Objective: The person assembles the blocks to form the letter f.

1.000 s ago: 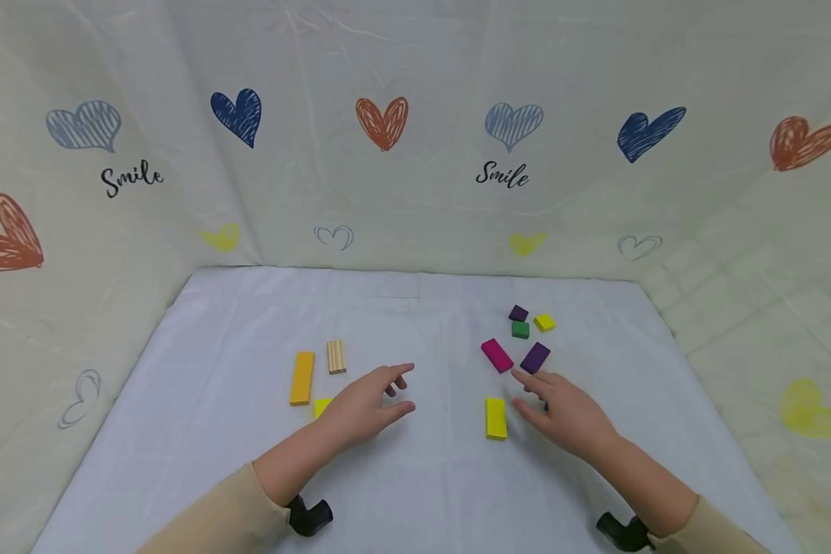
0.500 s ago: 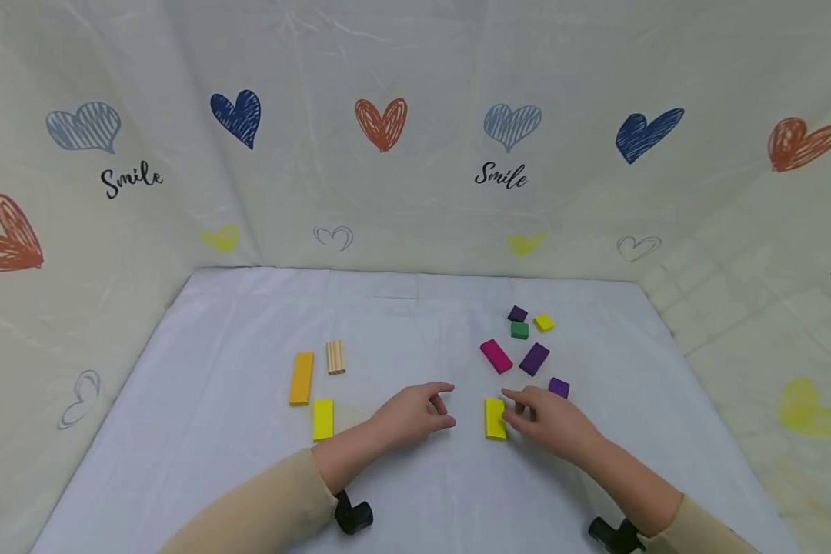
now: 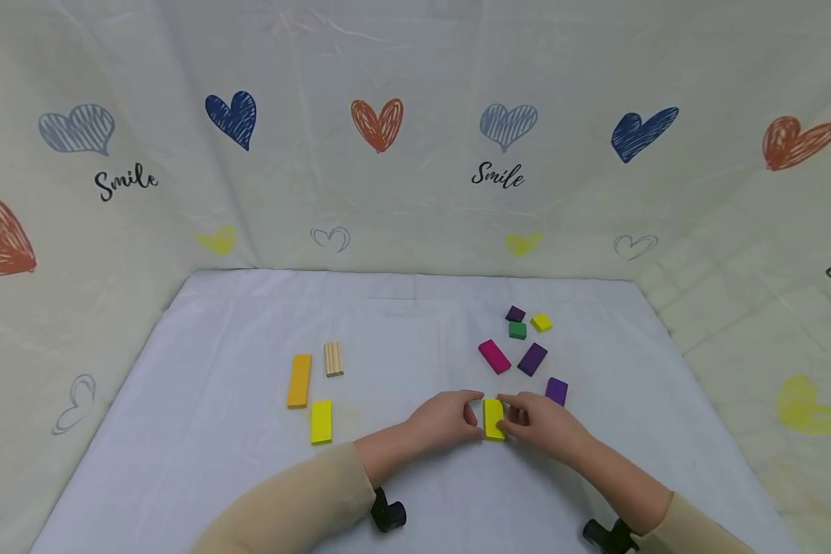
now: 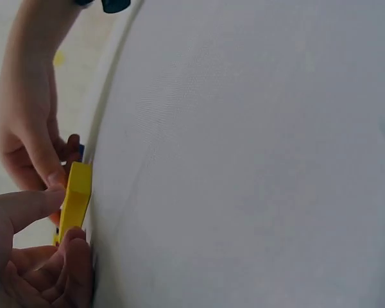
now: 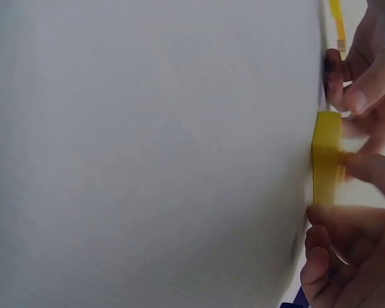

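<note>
A yellow block [image 3: 494,419] lies lengthwise on the white cloth, between the two hands. My right hand [image 3: 543,423] is at its right side, with the thumb touching the near right edge and the index fingertip by the far right corner. Across from it, my left hand [image 3: 446,419] has thumb and index spread close to the block's left side; a narrow gap shows in the head view. The left wrist view has the yellow block [image 4: 76,196] next to the left thumb and fingers. In the right wrist view, the right fingers sit at the yellow block's [image 5: 326,160] lower end.
Left of the hands lie an orange block [image 3: 299,381], a striped wooden piece [image 3: 333,358] and another yellow block [image 3: 322,422]. Behind the right hand are a magenta block [image 3: 495,356], purple blocks [image 3: 532,359], a green block [image 3: 517,330] and a small yellow block [image 3: 542,322].
My left hand has moved right, past the left yellow block, to the middle yellow block. My right hand has shifted slightly left and nearer to that same block, which stays in place.
</note>
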Available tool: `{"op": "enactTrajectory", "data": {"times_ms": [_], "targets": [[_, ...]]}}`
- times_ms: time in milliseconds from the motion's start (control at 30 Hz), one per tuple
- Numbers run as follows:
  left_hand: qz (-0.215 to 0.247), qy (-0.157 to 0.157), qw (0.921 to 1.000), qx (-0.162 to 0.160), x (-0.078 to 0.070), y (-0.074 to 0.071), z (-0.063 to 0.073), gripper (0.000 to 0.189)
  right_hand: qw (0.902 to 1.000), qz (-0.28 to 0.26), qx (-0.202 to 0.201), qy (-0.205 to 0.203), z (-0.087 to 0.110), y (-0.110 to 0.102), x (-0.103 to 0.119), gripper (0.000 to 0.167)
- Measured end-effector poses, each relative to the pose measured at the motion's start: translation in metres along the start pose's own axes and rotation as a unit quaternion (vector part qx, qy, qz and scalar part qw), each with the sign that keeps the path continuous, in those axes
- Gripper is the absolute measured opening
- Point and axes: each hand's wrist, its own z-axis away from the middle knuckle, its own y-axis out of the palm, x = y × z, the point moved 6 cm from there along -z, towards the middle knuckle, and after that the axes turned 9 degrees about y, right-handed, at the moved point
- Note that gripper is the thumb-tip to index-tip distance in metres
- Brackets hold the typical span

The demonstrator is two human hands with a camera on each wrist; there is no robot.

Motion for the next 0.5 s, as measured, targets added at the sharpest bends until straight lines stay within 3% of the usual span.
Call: {"op": "enactTrajectory", "data": {"times_ms": [500], "targets": [[-0.021,0.007,0.9997,0.008,-0.0087,0.0084,-0.0093,0.069,0.9981,-0.062,-0.004,-0.003,0.0007,0.0031,-0.0036,0.045]]}}
